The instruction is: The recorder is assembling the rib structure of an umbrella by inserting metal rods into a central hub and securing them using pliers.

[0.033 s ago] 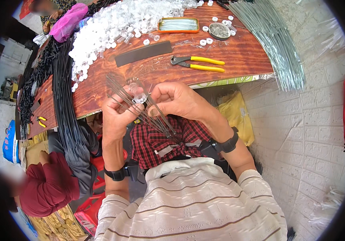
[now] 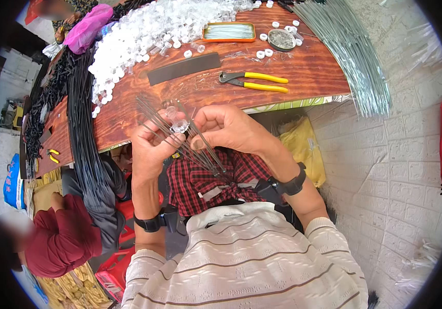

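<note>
Over my lap, a clear plastic piece [image 2: 179,125] with a flared, round end sits among a spray of thin dark rods [image 2: 206,160]. My left hand [image 2: 151,147] is closed round this piece and some of the rods, thumb on the near side. Just to its right, my right hand [image 2: 231,129] is closed in a pinch, thumb and fingertips against rods beside the clear piece. The rods fan out beyond my left fingers and slant down toward the red-and-black checked cloth [image 2: 182,188]. Exactly how the rods join the piece is hidden by my fingers.
Yellow-handled cutters [image 2: 265,82] and a dark flat bar [image 2: 184,69] lie on the wooden table [image 2: 128,110]. Behind are heaped clear and white plastic parts [image 2: 149,31], an orange-rimmed tin [image 2: 228,39] and a silvery wire bundle [image 2: 350,56]. A person in maroon [image 2: 64,237] sits at left.
</note>
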Motion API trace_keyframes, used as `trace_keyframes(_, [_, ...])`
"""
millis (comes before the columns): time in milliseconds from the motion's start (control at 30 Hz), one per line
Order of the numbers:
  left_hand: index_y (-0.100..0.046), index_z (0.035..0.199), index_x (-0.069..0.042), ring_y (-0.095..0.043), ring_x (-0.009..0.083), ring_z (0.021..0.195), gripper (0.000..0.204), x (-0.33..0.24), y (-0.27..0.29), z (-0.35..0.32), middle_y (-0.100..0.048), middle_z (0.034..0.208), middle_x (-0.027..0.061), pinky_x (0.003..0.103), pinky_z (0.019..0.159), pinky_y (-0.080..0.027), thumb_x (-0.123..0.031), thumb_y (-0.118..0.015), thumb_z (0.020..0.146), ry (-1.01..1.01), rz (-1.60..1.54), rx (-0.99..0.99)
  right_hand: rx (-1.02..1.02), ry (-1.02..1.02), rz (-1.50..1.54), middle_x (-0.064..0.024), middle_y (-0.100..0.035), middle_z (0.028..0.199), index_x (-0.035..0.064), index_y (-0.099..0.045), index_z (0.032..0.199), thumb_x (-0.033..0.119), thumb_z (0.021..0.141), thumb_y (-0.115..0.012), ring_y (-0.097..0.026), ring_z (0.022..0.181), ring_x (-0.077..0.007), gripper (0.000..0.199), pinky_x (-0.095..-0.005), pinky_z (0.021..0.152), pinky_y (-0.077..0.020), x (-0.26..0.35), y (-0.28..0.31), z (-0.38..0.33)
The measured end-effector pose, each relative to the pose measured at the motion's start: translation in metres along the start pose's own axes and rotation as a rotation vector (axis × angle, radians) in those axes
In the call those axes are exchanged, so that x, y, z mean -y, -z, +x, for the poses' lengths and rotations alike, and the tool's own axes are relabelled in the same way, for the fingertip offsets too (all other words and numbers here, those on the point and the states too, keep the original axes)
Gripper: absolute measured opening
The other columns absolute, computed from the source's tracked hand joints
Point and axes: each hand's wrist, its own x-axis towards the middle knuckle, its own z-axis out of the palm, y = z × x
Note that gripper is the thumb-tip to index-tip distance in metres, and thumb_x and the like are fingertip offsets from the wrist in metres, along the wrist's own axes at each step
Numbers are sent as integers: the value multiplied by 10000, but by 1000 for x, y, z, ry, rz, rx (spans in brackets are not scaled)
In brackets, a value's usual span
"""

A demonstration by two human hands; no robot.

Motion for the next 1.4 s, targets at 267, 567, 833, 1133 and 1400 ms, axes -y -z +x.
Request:
trace_keyframes(267, [-614,1121,43,-626,146,942,355,-3,-6,-1,-648,1100,108,298,831,-512,20,-687,775,23,-52,-4,25,95,-12,1,-643,806,6,-610,917,97,826,-701,-569,725,-52,157,-214,644,-458,0,4,3])
trace_keyframes(567, [-599,1117,70,-623,152,967,339,-5,-12,4,-642,1119,129,293,834,-513,14,-676,791,1,-21,-41,6,49,-284,-20,-636,844,8,-591,885,78,823,-705,-600,802,-86,147,-246,730,-500,4,10,11])
trace_keyframes(833, [-603,1133,64,-632,145,922,366,7,-3,7,-658,1064,106,290,828,-511,-18,-692,788,-13,-85,43,62,-3,-94,10,-615,782,31,-619,878,147,821,-721,-556,713,-63,164,-221,621,-464,1,18,11])
trace_keyframes(1133, [-609,1134,62,-630,138,923,371,13,3,11,-661,1035,94,281,845,-498,-28,-694,784,-10,-152,72,95,80,-150,5,-611,850,14,-617,962,172,878,-665,-546,776,-59,186,-233,694,-468,-5,15,12])
trace_keyframes(1400, [-611,1128,64,-622,144,952,348,7,-7,15,-653,1043,87,286,869,-486,-10,-682,796,32,-113,-2,22,186,-325,10,-599,832,-4,-616,948,123,858,-660,-546,808,-63,162,-240,734,-467,4,15,12])
